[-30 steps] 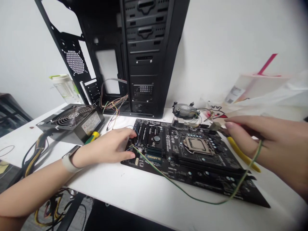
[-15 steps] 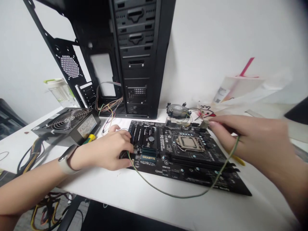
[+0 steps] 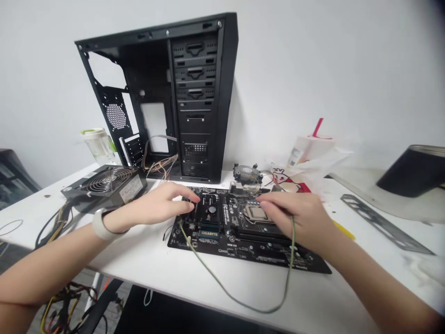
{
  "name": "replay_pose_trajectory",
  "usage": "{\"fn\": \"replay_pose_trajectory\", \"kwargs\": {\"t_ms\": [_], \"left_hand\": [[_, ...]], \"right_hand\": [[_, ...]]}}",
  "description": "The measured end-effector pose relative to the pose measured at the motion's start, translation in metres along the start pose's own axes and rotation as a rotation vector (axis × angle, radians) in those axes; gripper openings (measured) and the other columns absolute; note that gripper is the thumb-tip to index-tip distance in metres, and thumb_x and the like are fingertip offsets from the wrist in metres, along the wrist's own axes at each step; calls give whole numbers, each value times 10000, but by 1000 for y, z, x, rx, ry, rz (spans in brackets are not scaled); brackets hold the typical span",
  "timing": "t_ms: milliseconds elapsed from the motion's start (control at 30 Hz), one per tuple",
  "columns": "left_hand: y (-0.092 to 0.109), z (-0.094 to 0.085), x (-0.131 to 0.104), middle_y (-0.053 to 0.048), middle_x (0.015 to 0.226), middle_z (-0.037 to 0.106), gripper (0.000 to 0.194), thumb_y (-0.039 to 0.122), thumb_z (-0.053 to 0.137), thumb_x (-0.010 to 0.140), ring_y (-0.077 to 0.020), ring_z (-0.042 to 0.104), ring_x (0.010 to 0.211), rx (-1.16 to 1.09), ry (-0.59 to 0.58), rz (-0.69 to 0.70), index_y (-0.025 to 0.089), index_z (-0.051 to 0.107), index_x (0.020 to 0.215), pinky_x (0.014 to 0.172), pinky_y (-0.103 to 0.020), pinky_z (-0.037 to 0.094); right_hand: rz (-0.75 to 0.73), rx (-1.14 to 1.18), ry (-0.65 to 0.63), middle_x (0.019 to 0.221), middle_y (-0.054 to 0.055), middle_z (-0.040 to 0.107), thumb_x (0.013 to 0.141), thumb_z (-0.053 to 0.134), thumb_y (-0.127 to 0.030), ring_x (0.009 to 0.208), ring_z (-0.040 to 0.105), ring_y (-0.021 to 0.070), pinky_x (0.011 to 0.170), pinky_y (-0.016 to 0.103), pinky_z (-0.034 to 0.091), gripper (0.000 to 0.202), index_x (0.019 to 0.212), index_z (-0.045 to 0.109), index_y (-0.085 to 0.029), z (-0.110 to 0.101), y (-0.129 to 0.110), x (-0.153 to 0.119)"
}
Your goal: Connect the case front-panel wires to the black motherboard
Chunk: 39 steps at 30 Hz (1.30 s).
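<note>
A black motherboard lies flat on the white table. My left hand is over the board's left end, thumb and index finger apart, with nothing visible between them. Above the metal processor socket, my right hand has its thumb and fingers pinched together; whatever lies between the fingertips is too small to make out. A thin green cable hangs in a loop in front of the board, running from its left end up to my right hand.
An open black computer case stands behind the board. Left of it sit a power supply and a clear bottle. Behind the board lies a round cooler fan; a cup and a metal strip are at right.
The view has shifted, showing the case's top. My right hand has moved left, from the board's back right to above the socket. My left hand's fingers have lifted and spread.
</note>
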<state>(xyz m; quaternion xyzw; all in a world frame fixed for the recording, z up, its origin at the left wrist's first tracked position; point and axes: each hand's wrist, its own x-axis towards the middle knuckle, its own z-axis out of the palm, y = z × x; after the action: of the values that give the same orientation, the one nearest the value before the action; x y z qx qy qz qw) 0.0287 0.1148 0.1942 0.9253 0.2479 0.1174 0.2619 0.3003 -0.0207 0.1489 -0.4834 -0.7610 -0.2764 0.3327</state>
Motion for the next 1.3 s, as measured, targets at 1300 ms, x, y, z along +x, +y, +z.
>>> {"fn": "replay_pose_trajectory", "kwargs": {"t_ms": [1300], "left_hand": [[-3,27,24,-27,724,661,294,136,552,732,-195,589,599,641,-253,104,231,640,996,513,-275,322]], "right_hand": [[-164,-69,-110,602,-15,575,1001,420,-229,504,489,101,495,260,324,312,800,652,-170,8,-17,-6]]}}
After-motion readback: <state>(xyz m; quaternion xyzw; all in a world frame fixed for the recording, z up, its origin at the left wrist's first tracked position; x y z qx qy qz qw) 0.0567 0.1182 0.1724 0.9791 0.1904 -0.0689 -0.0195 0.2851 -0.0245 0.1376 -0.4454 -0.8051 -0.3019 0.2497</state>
